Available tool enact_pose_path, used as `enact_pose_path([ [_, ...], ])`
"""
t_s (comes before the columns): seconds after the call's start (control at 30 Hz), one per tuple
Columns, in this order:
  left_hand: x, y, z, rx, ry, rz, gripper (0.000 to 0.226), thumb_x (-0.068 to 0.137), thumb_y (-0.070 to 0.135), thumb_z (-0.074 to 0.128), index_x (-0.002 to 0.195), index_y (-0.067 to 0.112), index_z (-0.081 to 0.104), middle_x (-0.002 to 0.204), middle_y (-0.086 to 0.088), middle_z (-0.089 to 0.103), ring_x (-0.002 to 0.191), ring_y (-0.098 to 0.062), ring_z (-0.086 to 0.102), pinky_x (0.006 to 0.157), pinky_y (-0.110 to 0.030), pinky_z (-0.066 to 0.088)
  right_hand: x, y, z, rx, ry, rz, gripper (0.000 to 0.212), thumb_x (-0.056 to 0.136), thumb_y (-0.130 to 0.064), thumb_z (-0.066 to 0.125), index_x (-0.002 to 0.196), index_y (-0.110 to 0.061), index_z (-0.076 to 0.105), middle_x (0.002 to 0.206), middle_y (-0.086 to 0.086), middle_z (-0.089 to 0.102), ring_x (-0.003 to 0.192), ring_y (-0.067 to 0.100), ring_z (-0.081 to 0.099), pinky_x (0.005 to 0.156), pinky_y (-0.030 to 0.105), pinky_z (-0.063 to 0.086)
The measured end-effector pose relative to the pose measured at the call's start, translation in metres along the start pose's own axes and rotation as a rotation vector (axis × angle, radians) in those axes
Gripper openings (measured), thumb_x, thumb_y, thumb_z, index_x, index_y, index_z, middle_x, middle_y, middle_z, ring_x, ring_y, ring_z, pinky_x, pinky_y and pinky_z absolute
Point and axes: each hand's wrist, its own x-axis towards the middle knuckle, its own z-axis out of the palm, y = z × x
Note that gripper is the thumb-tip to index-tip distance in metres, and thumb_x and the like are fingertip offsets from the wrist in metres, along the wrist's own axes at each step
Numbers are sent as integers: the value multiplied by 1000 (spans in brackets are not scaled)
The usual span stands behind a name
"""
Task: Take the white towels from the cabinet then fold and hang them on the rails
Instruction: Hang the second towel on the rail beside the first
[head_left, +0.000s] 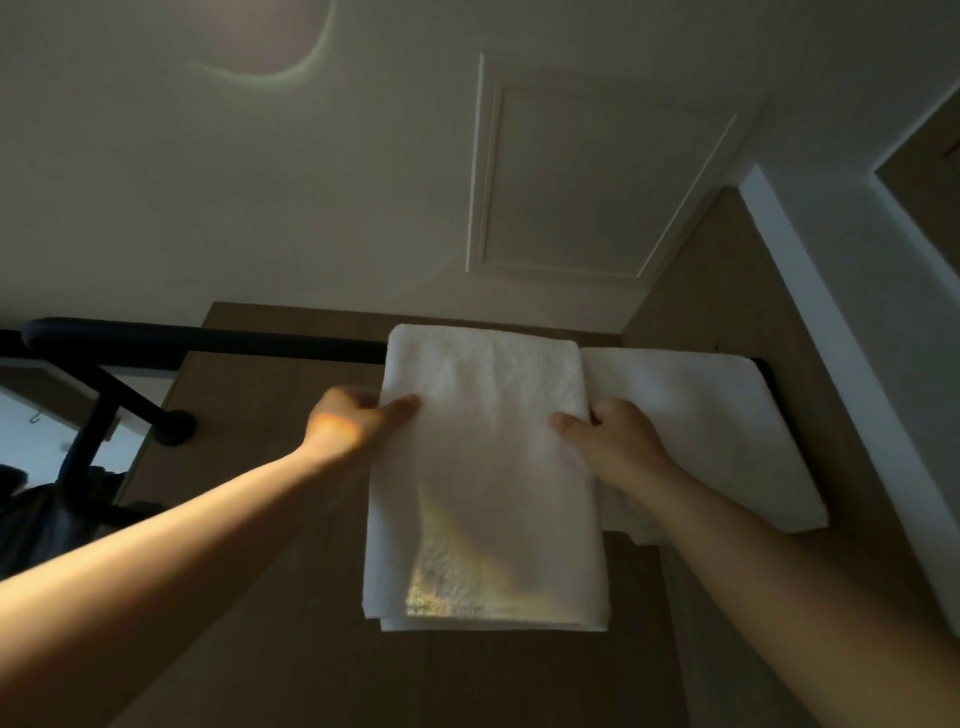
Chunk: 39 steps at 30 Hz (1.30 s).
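A folded white towel (485, 467) hangs over the black rail (234, 345) in the middle of the view, both halves draping down. My left hand (350, 421) pinches its left edge, thumb on the front. My right hand (605, 434) grips its right edge the same way. A second white towel (701, 431) hangs on the same rail just to the right, partly behind my right hand. The view looks upward, so the rail sits high, near the ceiling.
The rail's black bracket (174, 426) fixes to a brown wall panel (249, 467) at the left. A framed ceiling hatch (597, 176) is overhead. A white door frame (831, 332) runs down the right side. Dark items (31, 514) sit at the lower left.
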Motion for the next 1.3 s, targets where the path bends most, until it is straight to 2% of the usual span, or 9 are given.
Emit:
enact_pose_path([
  [0.2,8,25,-6,-18,178,237,31,86,32,70,104,7,70,88,-2,67,74,-13,61,54,-15,41,11,-17,-2,53,220,-217,21,94,-29,60,91,-9,66,84,2,66,74,16,61,57,24,38],
  [0.43,51,52,3,62,330,359,42,83,30,73,113,9,54,105,-7,58,91,-22,55,74,-26,37,56,-44,-5,-78,383,-261,33,90,-29,67,65,-16,49,68,-3,52,72,19,52,58,27,29],
  [0.6,78,42,15,314,247,342,31,88,39,64,109,17,56,109,-8,63,107,-31,57,93,-38,43,83,-39,1,-372,347,-127,36,89,-43,65,104,-11,65,112,10,66,108,30,60,88,35,45],
  [0.7,88,38,18,534,222,315,31,93,49,50,110,24,59,113,-7,65,109,-32,56,92,-38,39,83,-36,2,-504,316,-139,40,94,-45,55,123,-18,62,131,11,57,125,32,49,103,39,36],
  [0.8,91,30,17,680,223,345,42,95,57,36,114,27,59,108,-7,65,105,-32,57,89,-38,35,76,-31,2,-529,229,-206,33,101,-40,41,119,-28,66,132,3,60,125,28,50,104,37,28],
  [0.93,89,20,18,770,258,434,51,94,62,30,117,25,57,106,-8,68,102,-31,59,89,-39,32,69,-31,-1,-596,115,-231,46,99,-53,36,123,-23,62,133,6,59,126,29,49,105,40,30],
  [1.07,74,15,12,665,211,469,73,84,71,45,128,14,50,122,-15,61,114,-35,53,99,-41,33,50,-20,4,-407,176,-303,59,94,-50,53,141,-15,45,144,7,48,132,27,43,109,38,35],
  [1.17,46,8,9,461,276,543,72,74,64,66,120,11,52,121,-11,53,113,-29,46,96,-39,36,28,-4,8,-321,273,-354,63,89,-46,63,140,-15,44,140,5,47,128,23,43,105,39,40],
  [1.3,26,-16,6,373,126,355,82,55,73,74,110,17,52,114,4,48,107,-16,47,89,-33,46,9,4,8,-137,155,-245,72,80,-46,74,138,-17,43,132,-1,52,117,18,53,88,31,49],
])
